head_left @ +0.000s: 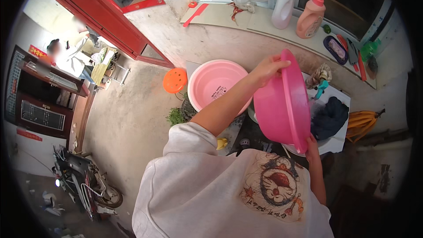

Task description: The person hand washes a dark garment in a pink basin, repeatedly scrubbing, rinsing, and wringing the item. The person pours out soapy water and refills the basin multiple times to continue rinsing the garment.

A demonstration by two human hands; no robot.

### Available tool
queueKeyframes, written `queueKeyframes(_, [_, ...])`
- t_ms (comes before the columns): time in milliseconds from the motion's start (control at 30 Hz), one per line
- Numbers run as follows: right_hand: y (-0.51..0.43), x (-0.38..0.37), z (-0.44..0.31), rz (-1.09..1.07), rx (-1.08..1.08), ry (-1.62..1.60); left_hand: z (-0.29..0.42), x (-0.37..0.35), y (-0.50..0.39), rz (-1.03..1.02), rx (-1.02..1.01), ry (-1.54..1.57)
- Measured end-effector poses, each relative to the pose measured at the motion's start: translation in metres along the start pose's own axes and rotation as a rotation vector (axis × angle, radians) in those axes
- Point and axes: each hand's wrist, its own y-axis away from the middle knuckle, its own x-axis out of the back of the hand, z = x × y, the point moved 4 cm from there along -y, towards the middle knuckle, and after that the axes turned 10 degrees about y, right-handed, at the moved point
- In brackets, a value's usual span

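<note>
A bright pink plastic basin (272, 109) is tipped on its side in front of me, its mouth turned towards a white sink (338, 142) on the right. My left hand (269, 69) grips the far part of its rim, thumb over the edge. On the near part of the rim is my right hand (312, 145), its fingers partly hidden by the basin. In the sink lies a bunched dark cloth (331, 117), just right of the basin. A teal tap handle (321, 89) stands behind the cloth. Left of the basin is a pale pink washbasin (205, 79) with a printed bottom.
Along the window ledge (261, 24) stand a white pump bottle (283, 5) and a peach pump bottle (311, 15). Orange gloves (360, 122) hang at the right. An orange stool (174, 80) is left of the washbasin. A motorcycle (86, 181) and a person (71, 61) are further left.
</note>
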Motion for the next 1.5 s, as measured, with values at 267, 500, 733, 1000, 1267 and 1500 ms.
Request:
queueKeyframes(267, [-0.024,0.019,0.068,-0.167,-0.091,-0.345,-0.016,-0.176,-0.057,-0.186,0.157,-0.424])
queueKeyframes(500, [-0.069,0.024,0.014,0.067,0.13,-0.046,0.03,-0.11,0.024,-0.056,-0.099,-0.108])
queueKeyframes(733, [-0.072,0.052,-0.119,0.411,0.401,0.889,-0.128,0.071,0.154,0.744,-0.223,-0.136])
queueKeyframes(1000, [-0.083,0.16,-0.106,1.025,-0.316,1.125,-0.189,0.075,0.157,0.841,-0.316,-0.235])
queueKeyframes(1267, [-0.092,0.2,-0.068,0.954,-0.184,0.753,-0.183,0.076,0.162,0.862,-0.265,-0.235])
queueKeyframes(1500, [-0.026,0.165,-0.153,0.815,0.353,0.105,-0.172,0.079,0.161,0.886,-0.19,-0.331])
